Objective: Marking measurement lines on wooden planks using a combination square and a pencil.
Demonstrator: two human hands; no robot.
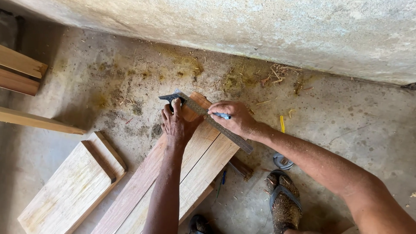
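A metal combination square (pixel 225 130) lies across the far end of a long reddish-brown wooden plank (pixel 203 160) on the concrete floor. My left hand (pixel 177 123) presses down on the square's dark head at the plank's left edge. My right hand (pixel 234 118) holds a blue pen (pixel 222 115) with its tip against the steel blade, near the plank's far end. A second plank runs alongside the first, under my left forearm.
A pale wooden panel (pixel 71 186) lies at the lower left. More boards (pixel 19 69) rest at the left edge. My sandalled foot (pixel 284 199) stands right of the planks. A concrete wall (pixel 260 30) runs along the top, with sawdust at its base.
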